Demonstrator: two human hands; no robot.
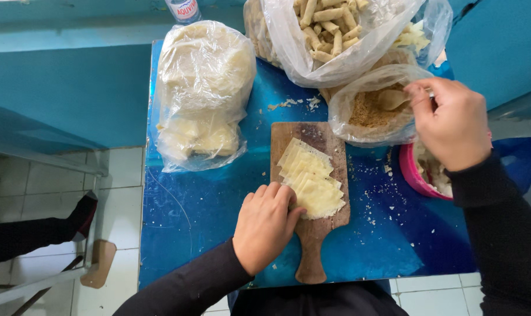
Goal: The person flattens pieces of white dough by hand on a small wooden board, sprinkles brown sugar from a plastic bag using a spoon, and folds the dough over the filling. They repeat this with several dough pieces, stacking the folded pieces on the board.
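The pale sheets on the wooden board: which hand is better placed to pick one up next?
Probably the left hand: its fingers already touch the pale sheets on the board. The right hand is away at the bag of crumbs, seemingly holding something.

Left hand point(265, 225) and right hand point(452, 120), seen from above. Both hands are left bare; no gloves, rings or watch can be seen. Each forearm is covered to the wrist by a long black sleeve of plain, close-fitting fabric. A dark garment is seen at the lower edge.
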